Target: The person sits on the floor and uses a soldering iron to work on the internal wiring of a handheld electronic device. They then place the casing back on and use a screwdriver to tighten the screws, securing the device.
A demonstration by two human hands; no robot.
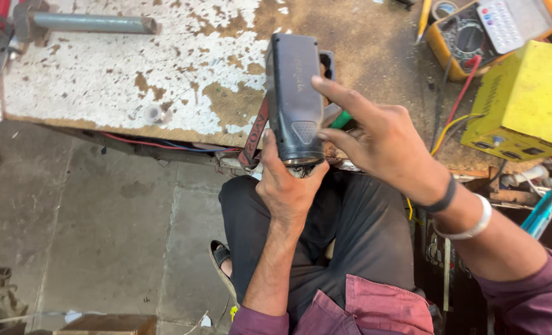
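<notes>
Both hands on a dark grey device, held upright at the workbench edge.

Left hand (286,186) wraps closed around the lower end of the device (293,99), thumb up its side. Right hand (381,139) is half open, fingers (335,93) spread against its right side. Both forearms rise from the lap; the workbench (102,74) lies beyond.

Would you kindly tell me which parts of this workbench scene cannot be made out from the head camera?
- Dark handheld device: its lower end is covered by the left hand; its far face is turned away.
- Green-handled tool: mostly hidden behind the right hand.
- Yellow box and meter: cut off by the frame's right and top edges.
- Metal pipe: its left end runs out of frame.
</notes>
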